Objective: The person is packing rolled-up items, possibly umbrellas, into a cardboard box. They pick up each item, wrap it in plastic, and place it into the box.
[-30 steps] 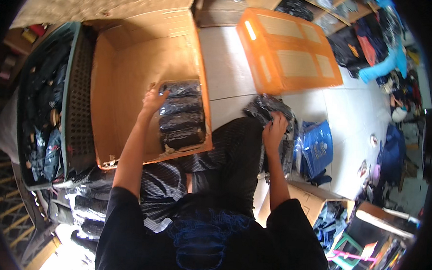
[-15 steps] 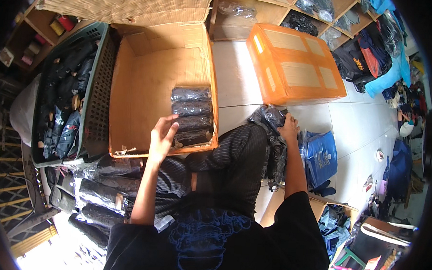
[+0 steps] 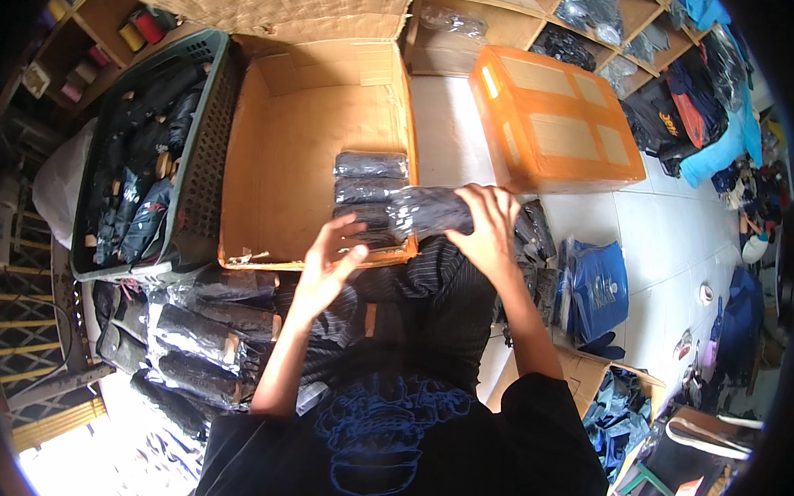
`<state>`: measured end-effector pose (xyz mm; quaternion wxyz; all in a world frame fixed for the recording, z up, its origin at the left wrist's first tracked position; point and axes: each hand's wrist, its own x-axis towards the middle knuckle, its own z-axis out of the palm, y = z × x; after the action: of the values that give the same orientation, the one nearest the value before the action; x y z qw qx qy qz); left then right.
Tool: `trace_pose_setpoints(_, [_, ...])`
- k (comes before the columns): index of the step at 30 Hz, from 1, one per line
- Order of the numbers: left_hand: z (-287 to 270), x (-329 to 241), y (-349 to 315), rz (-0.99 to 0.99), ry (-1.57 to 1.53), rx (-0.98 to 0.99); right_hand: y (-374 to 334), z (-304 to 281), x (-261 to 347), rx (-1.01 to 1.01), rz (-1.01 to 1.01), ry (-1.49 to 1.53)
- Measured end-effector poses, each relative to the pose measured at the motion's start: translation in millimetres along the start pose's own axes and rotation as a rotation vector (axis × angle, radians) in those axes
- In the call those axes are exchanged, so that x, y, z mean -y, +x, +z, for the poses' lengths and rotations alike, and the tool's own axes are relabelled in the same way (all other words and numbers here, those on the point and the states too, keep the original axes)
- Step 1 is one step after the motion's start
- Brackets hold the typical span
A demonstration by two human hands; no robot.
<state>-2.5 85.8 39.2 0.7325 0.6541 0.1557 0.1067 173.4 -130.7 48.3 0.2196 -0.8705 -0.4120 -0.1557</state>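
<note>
A dark roll in clear plastic (image 3: pixel 423 211) is in my right hand (image 3: pixel 486 230), whose fingers and thumb close round its right end. It lies nearly level over the right front corner of an open cardboard carton (image 3: pixel 282 145). Inside, similar wrapped rolls (image 3: pixel 370 164) are stacked in a column along the right wall; the held roll partly hides the nearer ones. My left hand (image 3: pixel 327 271) is at the carton's front edge, fingers apart and holding nothing, just left of the held roll. More dark wrapped rolls (image 3: pixel 534 232) lie beside my right forearm.
A green plastic basket (image 3: pixel 211 142) full of dark bundles stands against the carton's left. Several wrapped rolls (image 3: pixel 199 328) are piled front left. An orange-taped box (image 3: pixel 553 122) sits at the back right, and blue packages (image 3: pixel 597 288) lie on the tiles.
My right hand has lifted a wrapped roll from the pile at right and brought it left over the carton's corner. My left hand has stayed by the front edge, still open.
</note>
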Motion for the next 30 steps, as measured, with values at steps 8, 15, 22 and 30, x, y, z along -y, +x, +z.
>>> trace_pose_setpoints(8, [-2.3, 13.9, -8.8, -0.038, -0.679, -0.171, 32.8, -24.1, 76.3, -0.233, -0.109, 0.453])
trace_pose_setpoints(15, [-19.9, 47.6, -28.2, -0.050, -0.917, -0.096, 21.7, -15.6, 56.7, 0.292, 0.483, 1.399])
trace_pose_setpoints(22, [3.0, 29.7, -25.4, -0.052, -0.868, -0.111, 11.0, -2.7, 79.1, 0.024, 0.277, 1.241])
trace_pose_setpoints(30, [-15.1, -9.3, 7.2, 0.578, 0.700, -0.487, 29.9, 28.1, 75.7, -0.206, 0.559, 1.380])
